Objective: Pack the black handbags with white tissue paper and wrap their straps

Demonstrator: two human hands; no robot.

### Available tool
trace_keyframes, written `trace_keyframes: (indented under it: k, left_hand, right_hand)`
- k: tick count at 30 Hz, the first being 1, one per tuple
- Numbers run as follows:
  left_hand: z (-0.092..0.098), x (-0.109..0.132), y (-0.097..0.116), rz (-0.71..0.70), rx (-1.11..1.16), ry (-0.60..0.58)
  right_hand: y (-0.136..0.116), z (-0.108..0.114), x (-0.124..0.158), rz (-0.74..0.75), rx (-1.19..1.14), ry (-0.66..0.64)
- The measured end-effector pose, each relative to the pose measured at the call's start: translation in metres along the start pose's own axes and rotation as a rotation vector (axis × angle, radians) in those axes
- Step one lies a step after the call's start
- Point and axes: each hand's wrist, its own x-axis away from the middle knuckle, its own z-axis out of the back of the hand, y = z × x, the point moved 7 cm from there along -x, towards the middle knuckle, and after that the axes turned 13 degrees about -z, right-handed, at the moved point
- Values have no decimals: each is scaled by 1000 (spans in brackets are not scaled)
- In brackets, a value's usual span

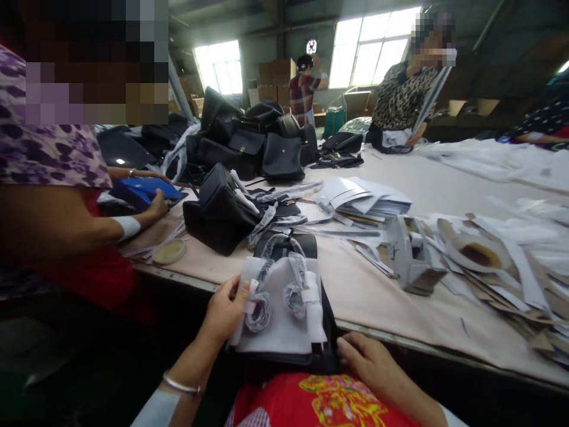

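A black handbag [329, 320] leans at the table's front edge, close to my body. A thin white sheet [278, 320] covers its front, and plastic-wrapped straps [258, 311] lie coiled over the sheet, with white wrapping [315, 314] along the right side. My left hand [226, 305] is closed on the bag's left side, thumb over the sheet and wrapping. At the lower right corner of the bag, my right hand [368, 356] has its fingers curled against the edge; the fingertips are partly hidden.
More black bags [222, 207] stand just beyond, with a large pile [249, 142] behind. A tape dispenser [411, 255], white papers [364, 196] and cardboard scraps [493, 279] lie rightward. At left, a co-worker's hands hold a blue item [144, 193] near a tape roll [169, 251].
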Motion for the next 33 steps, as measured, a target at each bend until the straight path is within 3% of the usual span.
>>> trace_keyframes:
  k: [2,6,11,14,16,18,20,24,26,29,30,33]
  left_hand:
    - [-14,-3,-12,70,60,-34]
    - [-27,-9,-7,82,37,-74]
    - [-17,-3,-8,138,37,-51]
    - [-17,0,-6,116,27,-60]
    - [-21,-1,-1,91,35,-79]
    - [-24,-1,4,102,38,-69]
    - [-28,0,8,116,20,-56]
    - [-42,12,23,85,-121,-90]
    - [-40,23,41,-45,-248,-55]
    - [-32,47,88,-455,-370,11]
    - [-35,56,102,-604,-334,-65]
    - [-61,86,127,-867,-123,-544]
  right_hand:
    - [-6,-6,0,11,16,-10]
    - [-16,-11,-6,4,103,-26]
    - [20,-6,-9,-47,111,96]
    - [28,-18,-4,-31,-231,-78]
    - [12,-25,2,38,-491,-258]
    - [-5,-22,5,78,-618,-322]
    - [-14,-11,4,69,-616,-253]
    - [-8,18,-4,73,-384,40]
    - [-2,25,-4,112,-234,153]
    - [9,27,-2,79,-186,200]
    - [11,26,0,58,-196,204]
    - [10,28,4,77,-137,255]
